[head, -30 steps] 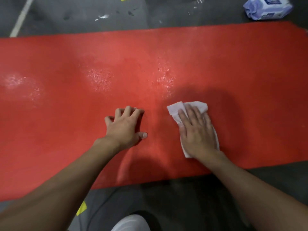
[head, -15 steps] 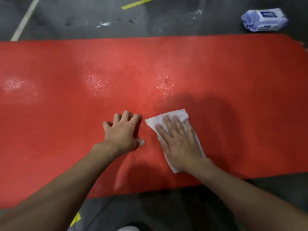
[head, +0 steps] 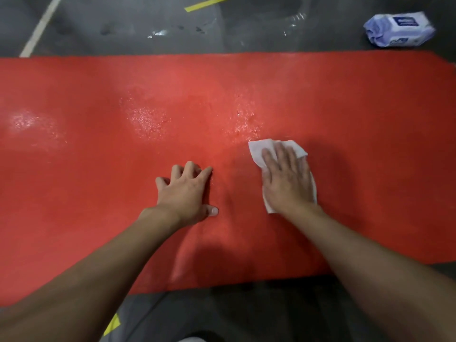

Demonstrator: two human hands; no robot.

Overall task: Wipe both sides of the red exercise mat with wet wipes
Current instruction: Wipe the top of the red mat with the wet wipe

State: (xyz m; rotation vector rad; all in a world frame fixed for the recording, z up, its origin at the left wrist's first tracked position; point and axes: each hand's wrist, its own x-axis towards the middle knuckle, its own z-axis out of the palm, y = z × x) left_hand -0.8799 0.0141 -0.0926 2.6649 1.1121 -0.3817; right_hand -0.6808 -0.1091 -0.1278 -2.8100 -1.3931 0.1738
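The red foam exercise mat lies flat on the grey concrete floor, stretched across in front of me from left to right. Near its left end there is a wet glint, and another glistening patch sits toward the middle, so I judge that stretch of this face is already wiped. My left hand rests on the mat near the middle, fingers spread and holding nothing, bracing me. Just to its right, a third wet speckle lies on the far side of the white wet wipe. My right hand presses the wipe flat against the mat with straight fingers, not gripping it. Right of that hand the mat looks matt and dry out to its right end, so I reckon that part is left to wipe, though my shadow makes it hard to be sure. The underside is hidden, and I can't tell which face this is. The pale blue pack of wet wipes lies on the floor beyond the mat's far right corner.
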